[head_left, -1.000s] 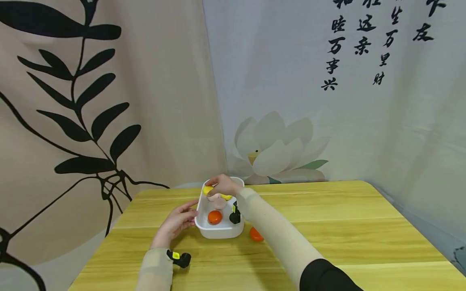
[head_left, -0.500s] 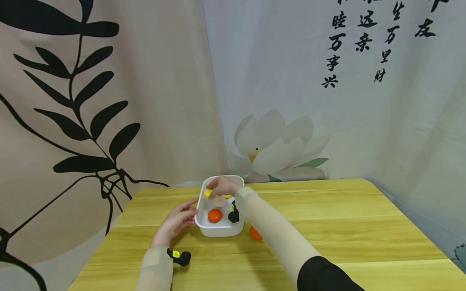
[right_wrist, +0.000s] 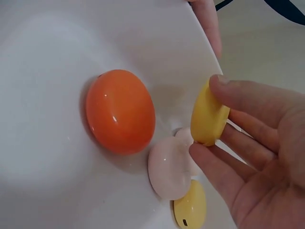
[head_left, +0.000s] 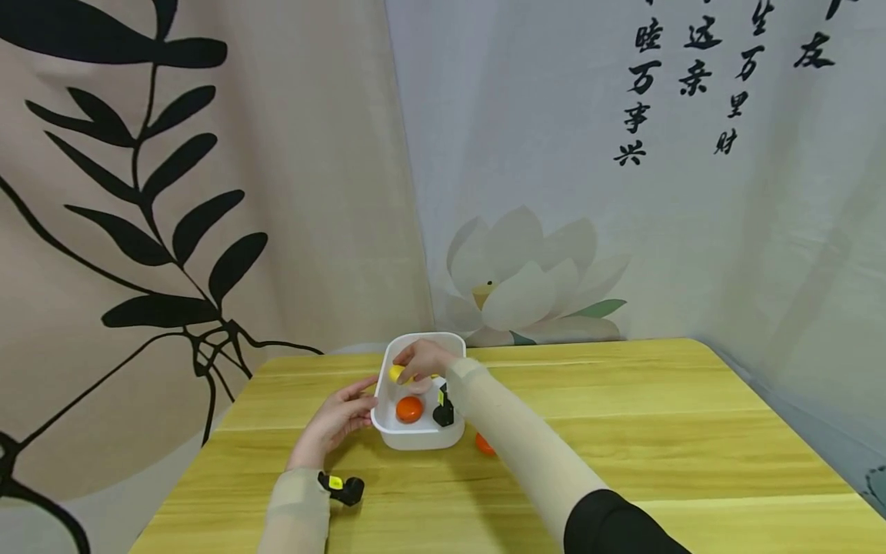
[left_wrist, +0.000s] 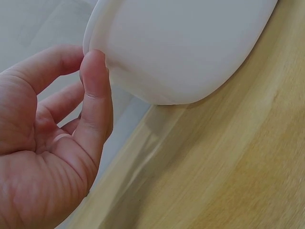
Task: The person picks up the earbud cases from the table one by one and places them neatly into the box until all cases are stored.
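Observation:
A white plastic tub (head_left: 422, 440) stands on the wooden table. My left hand (head_left: 335, 419) is at its left side, thumb and fingers pinching the rim (left_wrist: 90, 33). Over the inside of the tub, my right hand (right_wrist: 262, 148) pinches a glossy yellow oval piece (right_wrist: 208, 117) between thumb and fingertips. Below that hand lie pale pink rounded pieces (right_wrist: 167, 169) and a second yellow piece (right_wrist: 191, 205) with a small dark mark. An orange oval piece (right_wrist: 119, 112) rests apart from them on the tub floor. In the head view, the right hand covers part of the pink and yellow pieces.
Another orange piece (head_left: 484, 445) lies on the table (head_left: 657, 431) right of the tub, partly behind the right forearm. Black wrist cameras sit on both wrists; the right one (head_left: 444, 412) overlaps the tub. A printed curtain (head_left: 332, 192) hangs behind the table.
My right hand has shifted the yellow piece slightly toward the near end of the tub, and its fingers now cover more of the pink pieces. The left hand stays at the rim.

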Available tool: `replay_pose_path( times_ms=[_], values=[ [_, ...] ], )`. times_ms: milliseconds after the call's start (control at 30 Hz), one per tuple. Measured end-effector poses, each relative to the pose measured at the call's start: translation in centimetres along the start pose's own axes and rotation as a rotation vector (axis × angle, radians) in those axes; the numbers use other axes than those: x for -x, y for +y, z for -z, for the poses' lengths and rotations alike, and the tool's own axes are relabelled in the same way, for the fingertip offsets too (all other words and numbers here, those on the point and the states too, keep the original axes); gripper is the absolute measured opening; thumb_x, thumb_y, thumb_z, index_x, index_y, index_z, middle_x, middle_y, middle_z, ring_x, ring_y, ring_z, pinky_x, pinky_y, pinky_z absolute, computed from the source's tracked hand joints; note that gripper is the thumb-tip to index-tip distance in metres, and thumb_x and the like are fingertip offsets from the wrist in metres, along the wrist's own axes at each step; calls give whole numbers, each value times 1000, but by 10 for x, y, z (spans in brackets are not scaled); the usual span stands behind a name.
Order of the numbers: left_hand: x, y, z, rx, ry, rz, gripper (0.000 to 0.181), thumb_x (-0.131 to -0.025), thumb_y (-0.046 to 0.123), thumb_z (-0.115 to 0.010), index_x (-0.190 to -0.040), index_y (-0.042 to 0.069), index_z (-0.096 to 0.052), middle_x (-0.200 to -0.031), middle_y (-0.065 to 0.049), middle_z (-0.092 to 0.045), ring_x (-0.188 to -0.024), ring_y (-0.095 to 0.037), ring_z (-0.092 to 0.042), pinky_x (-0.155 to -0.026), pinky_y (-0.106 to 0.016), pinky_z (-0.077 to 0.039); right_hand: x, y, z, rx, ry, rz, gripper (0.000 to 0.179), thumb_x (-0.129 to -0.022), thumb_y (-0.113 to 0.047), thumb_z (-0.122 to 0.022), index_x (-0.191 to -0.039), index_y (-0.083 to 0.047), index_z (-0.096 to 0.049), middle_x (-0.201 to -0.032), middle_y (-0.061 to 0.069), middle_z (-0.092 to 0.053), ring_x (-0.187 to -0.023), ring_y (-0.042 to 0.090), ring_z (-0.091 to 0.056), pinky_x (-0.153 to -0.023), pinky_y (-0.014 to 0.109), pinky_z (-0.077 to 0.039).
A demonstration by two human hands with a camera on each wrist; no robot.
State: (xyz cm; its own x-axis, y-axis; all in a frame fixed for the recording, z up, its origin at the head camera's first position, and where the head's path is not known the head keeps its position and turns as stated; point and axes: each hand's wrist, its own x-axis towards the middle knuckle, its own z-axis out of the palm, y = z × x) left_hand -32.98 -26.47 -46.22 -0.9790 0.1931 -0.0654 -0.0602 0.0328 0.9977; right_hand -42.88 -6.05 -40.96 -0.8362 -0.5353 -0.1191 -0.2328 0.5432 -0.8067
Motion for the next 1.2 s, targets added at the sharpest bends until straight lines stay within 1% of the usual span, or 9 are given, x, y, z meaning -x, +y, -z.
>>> replay_pose_path(
  times_ms=[133,300,533,667,800,900,1033,1200],
  values=[
    [0,0,0,-8,-9,-6,58,-95,8,-60,-148,0,-36,-102,-15,-60,-72,-13,-59,-70,-25,-54,0,1,-4,-2,0,1,38,-75,-7,-81,-112,-7,-72,-108,4,-69,-89,15,-62,-80,32,-55],
    [-1,0,-1,1,-1,1,56,-96,6,-58,-147,0,-36,-101,-15,-59,-72,-14,-59,-69,-25,-54,1,1,-5,-34,-8,7,40,-76,-8,-80,-114,-3,-70,-109,7,-68,-92,16,-63,-82,33,-55],
    [-1,0,-3,-6,8,4,56,-96,5,-58,-148,0,-36,-102,-17,-57,-72,-14,-58,-70,-26,-54,0,2,0,-60,-12,12,38,-78,-7,-79,-114,-1,-69,-107,7,-68,-90,18,-62,-85,38,-54],
    [0,0,-2,0,17,10,56,-96,4,-57,-148,0,-36,-103,-19,-57,-72,-14,-58,-69,-26,-54,2,1,4,-51,-25,15,40,-80,-9,-78,-117,0,-68,-111,8,-67,-91,18,-63,-86,38,-53],
    [-1,0,-3,11,26,14,55,-96,2,-56,-147,0,-37,-104,-18,-56,-70,-14,-58,-67,-25,-53,7,-1,13,-24,-37,27,43,-83,-14,-76,-122,-1,-65,-119,11,-65,-95,21,-63,-89,39,-52],
    [-1,1,-3,4,31,12,56,-96,3,-56,-148,0,-36,-105,-18,-55,-70,-14,-57,-67,-25,-53,14,-4,22,19,-43,53,45,-85,-19,-75,-125,-3,-64,-123,9,-64,-98,19,-63,-89,37,-51],
    [-1,0,-2,-6,36,9,57,-95,4,-58,-148,0,-36,-106,-20,-55,-70,-14,-57,-67,-25,-53,23,-7,34,54,-47,94,46,-87,-23,-73,-127,-4,-63,-123,7,-64,-102,14,-61,-87,32,-51],
    [-2,-1,-2,-13,31,9,57,-95,5,-58,-147,0,-36,-105,-19,-56,-72,-15,-57,-68,-26,-53,37,-10,48,60,-38,146,45,-89,-24,-71,-127,-4,-62,-124,7,-64,-104,15,-60,-89,33,-51]
  ],
)
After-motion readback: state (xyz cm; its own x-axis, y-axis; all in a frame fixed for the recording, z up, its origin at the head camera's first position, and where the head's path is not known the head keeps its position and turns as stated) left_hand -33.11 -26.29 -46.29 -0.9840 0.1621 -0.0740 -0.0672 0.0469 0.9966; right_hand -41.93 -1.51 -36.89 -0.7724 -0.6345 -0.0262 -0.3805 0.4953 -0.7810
